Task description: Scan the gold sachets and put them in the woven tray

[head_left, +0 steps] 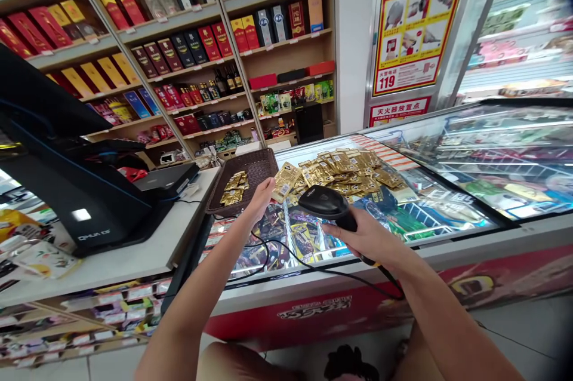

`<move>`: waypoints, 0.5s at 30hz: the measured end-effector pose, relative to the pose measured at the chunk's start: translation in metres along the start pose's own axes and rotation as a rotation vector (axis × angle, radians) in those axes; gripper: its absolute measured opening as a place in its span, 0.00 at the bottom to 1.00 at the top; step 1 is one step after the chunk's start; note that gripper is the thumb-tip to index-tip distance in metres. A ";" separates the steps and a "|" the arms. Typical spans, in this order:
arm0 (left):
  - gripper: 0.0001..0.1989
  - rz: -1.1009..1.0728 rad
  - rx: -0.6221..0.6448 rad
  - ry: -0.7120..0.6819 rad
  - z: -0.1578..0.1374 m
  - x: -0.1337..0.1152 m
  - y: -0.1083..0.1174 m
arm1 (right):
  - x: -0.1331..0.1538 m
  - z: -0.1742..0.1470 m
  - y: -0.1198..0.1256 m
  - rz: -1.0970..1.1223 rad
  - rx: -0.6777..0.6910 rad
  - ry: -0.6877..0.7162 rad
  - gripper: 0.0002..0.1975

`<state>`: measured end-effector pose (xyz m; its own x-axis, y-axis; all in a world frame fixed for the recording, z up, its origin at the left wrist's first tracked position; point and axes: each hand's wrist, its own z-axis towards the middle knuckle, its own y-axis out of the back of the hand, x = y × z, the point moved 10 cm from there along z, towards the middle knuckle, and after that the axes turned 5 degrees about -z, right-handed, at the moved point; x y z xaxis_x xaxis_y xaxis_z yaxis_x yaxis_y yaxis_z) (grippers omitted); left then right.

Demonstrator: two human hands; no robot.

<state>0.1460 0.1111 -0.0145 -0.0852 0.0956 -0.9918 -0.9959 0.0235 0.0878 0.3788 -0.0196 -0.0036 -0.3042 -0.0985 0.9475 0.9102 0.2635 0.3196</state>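
My left hand (263,197) is closed on a gold foil packet (286,181), whose printed barcode faces up. In my right hand (364,230) is a black barcode scanner (326,200), gripped by its handle, its head pointing left near the packet. A heap of similar gold packets (344,167) lies on the glass top of a chest freezer, just beyond the scanner. To the left of my left hand, a dark brown woven basket (260,165) holds several more gold packets (235,188).
The scanner's black cable (308,264) loops across the freezer's front edge (349,270). At left, a black checkout terminal (98,190) stands on a white counter (197,196). Shelves of boxed goods (188,49) line the back wall. Frozen goods show through the freezer glass (439,208).
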 end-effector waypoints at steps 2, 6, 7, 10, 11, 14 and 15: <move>0.25 -0.009 -0.008 0.006 -0.003 0.001 0.004 | 0.001 0.001 -0.001 -0.009 -0.019 0.022 0.21; 0.24 -0.030 -0.025 0.025 -0.006 0.003 0.010 | 0.002 -0.001 -0.004 -0.026 -0.031 0.031 0.20; 0.24 -0.035 -0.031 0.033 -0.007 0.004 0.012 | 0.002 -0.002 -0.006 -0.029 -0.017 0.020 0.21; 0.20 -0.054 -0.059 0.062 -0.008 0.010 0.018 | -0.001 -0.006 -0.012 -0.012 0.009 -0.013 0.22; 0.19 -0.064 -0.074 0.074 -0.008 0.012 0.022 | -0.003 -0.007 -0.014 -0.001 0.012 -0.025 0.22; 0.14 -0.104 -0.139 0.116 0.000 0.021 0.038 | -0.012 -0.010 -0.016 0.018 0.014 -0.065 0.23; 0.12 -0.117 -0.170 0.131 0.004 0.024 0.047 | -0.016 -0.010 -0.016 0.017 0.012 -0.078 0.22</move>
<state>0.0976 0.1186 -0.0342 0.0385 -0.0283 -0.9989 -0.9892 -0.1422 -0.0341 0.3724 -0.0322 -0.0243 -0.3100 -0.0188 0.9505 0.9122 0.2759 0.3030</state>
